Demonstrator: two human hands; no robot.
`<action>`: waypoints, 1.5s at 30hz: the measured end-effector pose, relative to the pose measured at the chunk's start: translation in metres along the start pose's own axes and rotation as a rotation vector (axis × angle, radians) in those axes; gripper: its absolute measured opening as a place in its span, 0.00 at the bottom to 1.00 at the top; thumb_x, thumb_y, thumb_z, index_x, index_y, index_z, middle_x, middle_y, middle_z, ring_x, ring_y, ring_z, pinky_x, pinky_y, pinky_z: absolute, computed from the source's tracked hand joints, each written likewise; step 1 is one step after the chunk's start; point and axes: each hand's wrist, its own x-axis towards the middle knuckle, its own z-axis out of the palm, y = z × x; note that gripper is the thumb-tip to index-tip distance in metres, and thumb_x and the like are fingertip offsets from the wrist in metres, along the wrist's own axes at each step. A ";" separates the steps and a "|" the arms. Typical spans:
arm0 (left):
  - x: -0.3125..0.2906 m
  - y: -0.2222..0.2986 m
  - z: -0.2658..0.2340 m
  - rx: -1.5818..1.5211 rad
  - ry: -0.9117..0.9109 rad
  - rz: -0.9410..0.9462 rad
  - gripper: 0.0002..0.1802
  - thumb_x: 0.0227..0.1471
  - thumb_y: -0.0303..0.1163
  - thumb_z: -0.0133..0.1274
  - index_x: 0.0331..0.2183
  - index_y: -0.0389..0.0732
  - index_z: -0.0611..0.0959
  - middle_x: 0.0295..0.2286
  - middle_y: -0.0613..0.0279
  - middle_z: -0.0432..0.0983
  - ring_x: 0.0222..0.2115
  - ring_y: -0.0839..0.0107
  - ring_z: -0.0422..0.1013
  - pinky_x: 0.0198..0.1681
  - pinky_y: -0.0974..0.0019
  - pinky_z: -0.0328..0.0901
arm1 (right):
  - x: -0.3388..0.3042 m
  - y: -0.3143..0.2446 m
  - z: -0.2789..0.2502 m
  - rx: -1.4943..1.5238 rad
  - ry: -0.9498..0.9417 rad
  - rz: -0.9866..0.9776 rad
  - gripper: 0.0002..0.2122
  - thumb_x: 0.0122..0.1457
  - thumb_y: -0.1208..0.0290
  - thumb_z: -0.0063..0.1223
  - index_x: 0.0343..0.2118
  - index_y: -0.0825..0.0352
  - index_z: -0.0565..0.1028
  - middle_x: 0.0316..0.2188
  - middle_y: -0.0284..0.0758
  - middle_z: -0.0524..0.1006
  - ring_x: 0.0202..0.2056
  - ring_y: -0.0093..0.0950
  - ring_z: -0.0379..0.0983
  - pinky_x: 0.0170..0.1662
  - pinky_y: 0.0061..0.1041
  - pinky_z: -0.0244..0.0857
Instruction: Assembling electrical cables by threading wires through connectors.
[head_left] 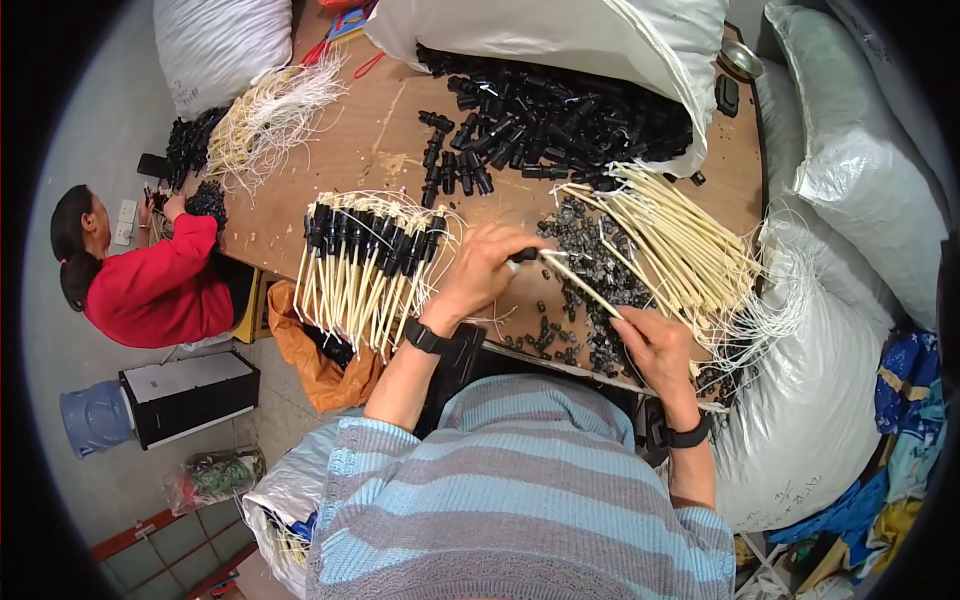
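My left hand [482,268] is closed round a black plastic fitting [522,255], its dark end showing past the fingers. Between my hands slants a thin cream-coloured stick [583,284], one end at the fitting. My right hand [657,350] pinches the stick's lower end. Whether the stick sits inside the fitting, I cannot tell. Left of my left hand lies a row of cream sticks with black fittings on their upper ends [372,250]. Beyond my right hand is a bundle of bare cream sticks [690,240] with white strings. Small black pieces [590,270] are scattered beneath my hands.
A large white sack [560,25] spills black fittings [560,115] onto the brown table [385,110]. Full white sacks [810,370] crowd the right side. Across the left edge a person in red [160,285] sits working. An orange bag [325,365] hangs at the near edge.
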 end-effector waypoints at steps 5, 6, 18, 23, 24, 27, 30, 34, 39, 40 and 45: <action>-0.006 -0.003 0.005 0.082 -0.038 0.197 0.24 0.34 0.18 0.56 0.38 0.46 0.83 0.30 0.69 0.79 0.34 0.66 0.73 0.43 0.60 0.62 | -0.004 -0.003 -0.004 -0.004 -0.168 -0.045 0.08 0.51 0.74 0.63 0.34 0.68 0.81 0.19 0.37 0.75 0.19 0.29 0.71 0.22 0.24 0.62; -0.006 0.003 0.008 0.083 -0.036 0.199 0.24 0.34 0.18 0.56 0.38 0.46 0.83 0.30 0.69 0.79 0.34 0.66 0.73 0.43 0.60 0.62 | -0.005 -0.002 -0.001 -0.041 -0.192 -0.066 0.09 0.49 0.74 0.64 0.34 0.68 0.80 0.18 0.37 0.74 0.19 0.30 0.72 0.22 0.26 0.63; -0.026 0.008 0.005 -0.089 -0.004 -0.657 0.05 0.47 0.27 0.58 0.29 0.41 0.79 0.19 0.60 0.75 0.19 0.70 0.71 0.22 0.67 0.64 | 0.012 0.012 -0.025 1.373 0.109 0.286 0.10 0.54 0.68 0.61 0.24 0.65 0.71 0.35 0.32 0.78 0.14 0.12 0.58 0.17 0.16 0.52; -0.006 0.062 0.028 -0.717 -0.105 -0.727 0.10 0.46 0.22 0.57 0.34 0.37 0.82 0.22 0.73 0.74 0.23 0.83 0.68 0.26 0.73 0.64 | 0.016 -0.022 0.038 -0.268 -0.184 -0.244 0.10 0.53 0.68 0.61 0.35 0.65 0.75 0.20 0.33 0.75 0.15 0.24 0.68 0.20 0.22 0.61; -0.010 0.055 0.030 -0.721 -0.100 -0.728 0.10 0.46 0.22 0.57 0.34 0.37 0.82 0.22 0.73 0.74 0.23 0.83 0.68 0.26 0.73 0.64 | 0.016 -0.026 0.040 -0.092 -0.164 -0.067 0.09 0.53 0.69 0.60 0.35 0.65 0.76 0.19 0.34 0.75 0.16 0.27 0.70 0.21 0.23 0.63; -0.014 0.050 0.019 -0.370 -0.113 -0.557 0.13 0.41 0.23 0.59 0.35 0.36 0.82 0.21 0.68 0.75 0.23 0.75 0.70 0.28 0.69 0.65 | 0.012 -0.023 0.041 0.065 -0.109 0.060 0.06 0.52 0.71 0.59 0.33 0.64 0.78 0.18 0.36 0.75 0.19 0.33 0.74 0.22 0.27 0.65; -0.017 0.050 0.025 -0.202 -0.084 -0.444 0.16 0.40 0.21 0.56 0.36 0.36 0.81 0.25 0.57 0.76 0.28 0.60 0.73 0.34 0.62 0.66 | 0.013 -0.019 0.047 -0.010 -0.036 -0.036 0.03 0.52 0.73 0.57 0.30 0.64 0.78 0.19 0.38 0.76 0.20 0.37 0.75 0.22 0.30 0.66; -0.025 0.042 0.026 -0.024 -0.038 -0.252 0.20 0.38 0.18 0.52 0.39 0.36 0.79 0.31 0.50 0.75 0.34 0.50 0.71 0.39 0.58 0.65 | 0.016 -0.022 0.043 -0.057 0.047 0.018 0.05 0.51 0.74 0.56 0.31 0.64 0.79 0.18 0.39 0.75 0.19 0.37 0.74 0.21 0.30 0.65; -0.024 0.049 0.024 -0.045 -0.148 -0.282 0.22 0.38 0.16 0.49 0.41 0.36 0.78 0.34 0.50 0.75 0.38 0.50 0.71 0.42 0.56 0.65 | 0.017 -0.015 0.046 -0.092 0.038 0.008 0.05 0.51 0.74 0.56 0.31 0.64 0.79 0.19 0.40 0.76 0.20 0.37 0.74 0.22 0.31 0.66; -0.025 0.049 0.026 -0.044 -0.148 -0.284 0.22 0.38 0.16 0.49 0.41 0.36 0.78 0.34 0.50 0.75 0.38 0.50 0.71 0.42 0.56 0.65 | 0.017 -0.015 0.046 -0.091 0.037 0.009 0.05 0.51 0.74 0.56 0.31 0.64 0.79 0.19 0.40 0.76 0.20 0.37 0.74 0.22 0.31 0.66; -0.023 0.052 0.029 -0.079 -0.195 -0.239 0.24 0.38 0.15 0.47 0.42 0.36 0.77 0.37 0.48 0.76 0.41 0.50 0.71 0.44 0.57 0.65 | 0.017 -0.015 0.047 0.014 -0.049 0.012 0.04 0.53 0.74 0.54 0.31 0.66 0.78 0.21 0.42 0.76 0.23 0.41 0.75 0.24 0.35 0.67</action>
